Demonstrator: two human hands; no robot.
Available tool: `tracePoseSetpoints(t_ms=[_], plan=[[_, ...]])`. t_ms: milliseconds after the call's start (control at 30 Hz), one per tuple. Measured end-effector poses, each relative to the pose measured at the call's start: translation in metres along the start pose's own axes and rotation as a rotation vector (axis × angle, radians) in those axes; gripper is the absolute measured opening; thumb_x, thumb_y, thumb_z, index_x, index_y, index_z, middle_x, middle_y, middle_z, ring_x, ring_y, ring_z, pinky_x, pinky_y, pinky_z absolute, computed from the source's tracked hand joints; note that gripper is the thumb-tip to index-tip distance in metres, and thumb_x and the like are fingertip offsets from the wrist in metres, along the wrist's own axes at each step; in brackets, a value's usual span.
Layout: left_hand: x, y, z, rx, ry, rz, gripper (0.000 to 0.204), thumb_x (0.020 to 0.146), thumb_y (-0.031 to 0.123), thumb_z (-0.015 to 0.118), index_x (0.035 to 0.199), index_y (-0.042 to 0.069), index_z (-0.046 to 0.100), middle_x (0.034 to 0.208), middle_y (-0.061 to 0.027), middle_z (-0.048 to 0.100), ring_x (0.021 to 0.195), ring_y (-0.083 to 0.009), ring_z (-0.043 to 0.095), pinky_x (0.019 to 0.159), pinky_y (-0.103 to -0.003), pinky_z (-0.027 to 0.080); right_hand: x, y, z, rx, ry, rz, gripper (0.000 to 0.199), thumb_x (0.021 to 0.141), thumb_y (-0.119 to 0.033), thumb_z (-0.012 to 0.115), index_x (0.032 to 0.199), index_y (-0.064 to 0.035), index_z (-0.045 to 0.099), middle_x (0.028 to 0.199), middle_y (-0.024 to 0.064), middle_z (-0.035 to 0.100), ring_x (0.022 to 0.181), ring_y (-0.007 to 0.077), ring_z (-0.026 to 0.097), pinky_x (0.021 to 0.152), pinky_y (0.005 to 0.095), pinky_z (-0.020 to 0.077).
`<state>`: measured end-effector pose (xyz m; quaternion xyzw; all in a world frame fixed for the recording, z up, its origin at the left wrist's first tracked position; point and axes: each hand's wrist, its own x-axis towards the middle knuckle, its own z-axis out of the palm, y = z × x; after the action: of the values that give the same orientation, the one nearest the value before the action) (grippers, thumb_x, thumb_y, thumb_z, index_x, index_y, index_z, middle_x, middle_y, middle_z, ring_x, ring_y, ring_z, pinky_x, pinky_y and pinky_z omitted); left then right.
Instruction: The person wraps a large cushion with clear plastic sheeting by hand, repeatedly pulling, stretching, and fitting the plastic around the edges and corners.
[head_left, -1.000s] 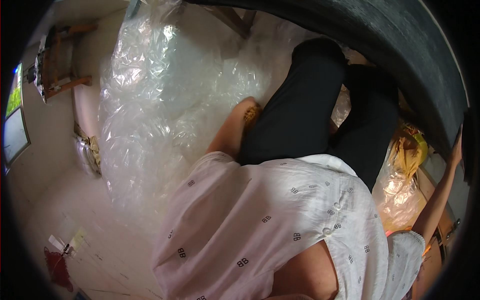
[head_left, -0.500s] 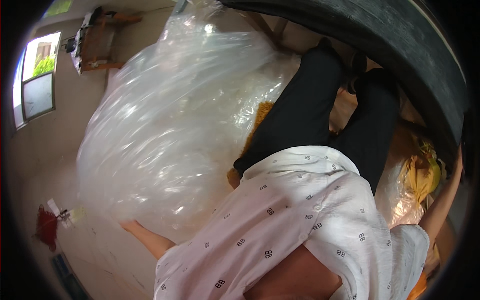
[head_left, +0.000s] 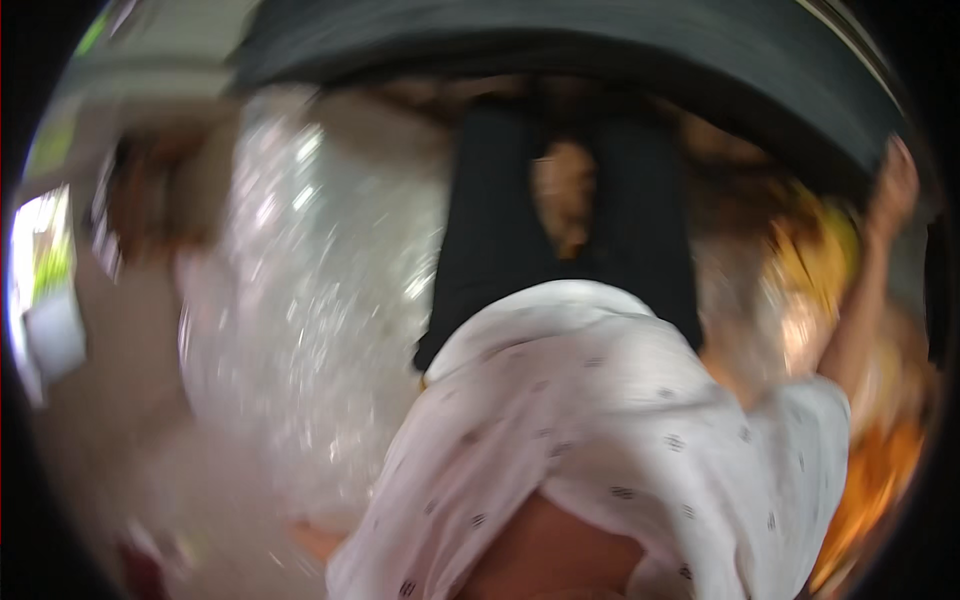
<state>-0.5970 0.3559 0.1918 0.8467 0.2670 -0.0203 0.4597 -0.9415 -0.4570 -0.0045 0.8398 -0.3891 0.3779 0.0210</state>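
Pale walls and a bright window (head_left: 48, 290) sit at the left of the frame, and a big dark surface (head_left: 560, 45) curves across the top. I am low down, with my knees in front of me near that dark surface. My big heap of clear plastic (head_left: 310, 260) is left of my legs, in the middle left of the frame. My left hand (head_left: 306, 534) is a blur at the lower left, close to the plastic's bottom edge. I can't tell if it is grasping some. My right hand (head_left: 893, 185) is at the upper right, by the dark surface; I can't tell if it is gripping or just resting there. Yellow stuff (head_left: 810, 255) sits below it. I think I am in the middle of shifting the plastic. Next, I'd guess, my left hand needs a good hold on its loose edge.
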Motion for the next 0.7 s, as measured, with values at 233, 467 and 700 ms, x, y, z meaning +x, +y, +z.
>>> tracePoseSetpoints(t_ms=[233, 467, 700], plan=[[0.072, 0.071, 0.224, 0.372, -0.625, 0.125, 0.042, 0.084, 0.034, 0.058, 0.116, 0.006, 0.057, 0.111, -0.0112, 0.057, 0.089, -0.0198, 0.055, 0.079, -0.031, 0.044, -0.146, 0.088, -0.014, 0.278, 0.183, 0.570, 0.019, 0.088, -0.020, 0.053, 0.091, -0.0026, 0.060, 0.080, 0.0036, 0.058, 0.072, 0.0120, 0.054, 0.068, 0.0240, 0.0445], [0.070, 0.124, 0.275, 0.660, -0.725, 0.288, 0.044, 0.084, 0.035, 0.058, 0.116, 0.006, 0.057, 0.109, -0.0126, 0.058, 0.087, -0.0201, 0.056, 0.079, -0.030, 0.045, -0.263, 0.143, -0.009, 0.546, 0.386, 1.394, 0.018, 0.084, -0.021, 0.054, 0.086, -0.0035, 0.060, 0.071, 0.0044, 0.057, 0.053, 0.0109, 0.051, 0.045, 0.0230, 0.0402], [0.056, 0.169, 0.295, 0.950, -0.667, 0.401, 0.045, 0.084, 0.037, 0.059, 0.116, 0.006, 0.057, 0.107, -0.0140, 0.059, 0.084, -0.0204, 0.057, 0.078, -0.029, 0.046, -0.320, 0.164, 0.000, 0.393, 0.046, 1.545, 0.030, 0.082, -0.030, 0.057, 0.087, -0.0010, 0.061, 0.072, 0.0113, 0.060, 0.059, 0.0170, 0.057, 0.051, 0.0291, 0.0453]])
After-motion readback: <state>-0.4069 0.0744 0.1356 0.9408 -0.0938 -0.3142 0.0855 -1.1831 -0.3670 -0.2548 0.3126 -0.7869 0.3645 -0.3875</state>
